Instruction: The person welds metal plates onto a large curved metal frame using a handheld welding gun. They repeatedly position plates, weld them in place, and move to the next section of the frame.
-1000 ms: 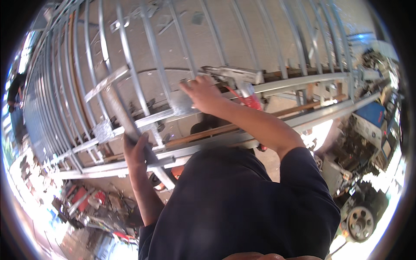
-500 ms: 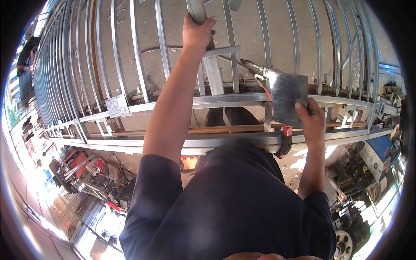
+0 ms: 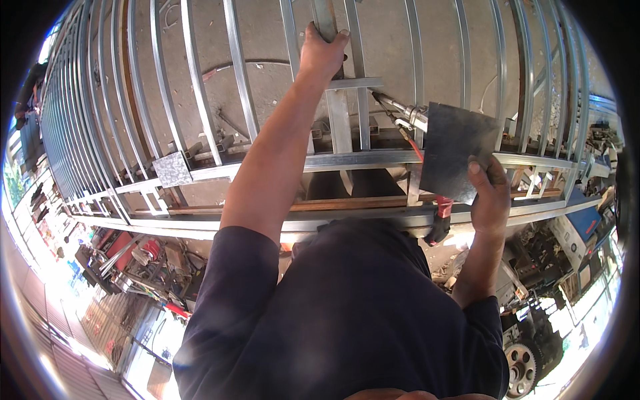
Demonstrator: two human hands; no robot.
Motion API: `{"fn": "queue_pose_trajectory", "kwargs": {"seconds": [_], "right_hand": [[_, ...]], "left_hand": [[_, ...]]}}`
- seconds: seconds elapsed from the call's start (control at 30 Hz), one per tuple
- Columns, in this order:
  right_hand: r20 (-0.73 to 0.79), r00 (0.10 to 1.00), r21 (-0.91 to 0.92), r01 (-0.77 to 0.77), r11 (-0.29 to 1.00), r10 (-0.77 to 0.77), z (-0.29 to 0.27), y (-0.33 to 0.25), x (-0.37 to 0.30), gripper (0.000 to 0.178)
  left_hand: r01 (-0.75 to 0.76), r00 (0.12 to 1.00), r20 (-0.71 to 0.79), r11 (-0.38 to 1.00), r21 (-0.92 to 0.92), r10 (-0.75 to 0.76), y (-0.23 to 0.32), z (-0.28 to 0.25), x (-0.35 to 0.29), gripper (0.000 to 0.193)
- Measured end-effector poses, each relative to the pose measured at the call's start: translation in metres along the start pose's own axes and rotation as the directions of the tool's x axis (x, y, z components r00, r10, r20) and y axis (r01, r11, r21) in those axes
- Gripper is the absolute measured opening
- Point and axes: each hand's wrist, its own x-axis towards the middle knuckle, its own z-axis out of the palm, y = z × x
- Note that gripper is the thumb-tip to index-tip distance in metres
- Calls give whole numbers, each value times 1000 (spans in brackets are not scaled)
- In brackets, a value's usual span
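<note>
My left hand [image 3: 325,55] reaches far forward, fingers wrapped around a wide grey metal bar [image 3: 339,110] that runs lengthwise between the thinner bars. A short metal crosspiece [image 3: 360,83] lies across that bar just below the hand. My right hand [image 3: 490,193] pinches the lower right edge of a flat, dark, rectangular metal plate [image 3: 460,150], thumb on top and fingers partly hidden beneath. Behind the plate, a tool with a metal nozzle [image 3: 410,112] and a red cable rests on the frame, its middle hidden. A red and black handle [image 3: 440,223] shows below the plate.
A large frame of parallel metal bars [image 3: 243,87] spreads ahead, with a long near rail [image 3: 373,217] by my waist. A small galvanized plate [image 3: 173,169] sits on the rail at left. Cluttered tools [image 3: 147,257] stand at left, a toothed wheel [image 3: 521,367] at lower right.
The dark plate and my right hand have shifted slightly right, and the plate has tilted. My left hand still grips the bar. The whole view has shifted a little.
</note>
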Motion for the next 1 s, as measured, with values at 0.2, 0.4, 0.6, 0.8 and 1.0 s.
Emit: {"fn": "queue_pose_trajectory", "kwargs": {"seconds": [0.2,0.4,0.6,0.8,1.0], "right_hand": [[-78,996,81,46,996,-40,5,-23,13,36],[-63,995,118,82,990,-75,0,-49,32,49],[-17,996,202,91,975,-89,21,-81,55,52],[-31,962,-2,270,963,-270,57,-145,128,53],[49,826,-364,539,760,-562,139,-216,294,69]], "left_hand": [[-23,999,39,992,127,18,-4,2,10,90],[-44,998,44,995,88,40,-8,5,14,88],[-73,997,6,983,171,73,-34,11,31,94],[-143,981,-81,940,310,176,-16,2,5,90],[-530,780,-165,778,336,603,66,-70,61,90]]}}
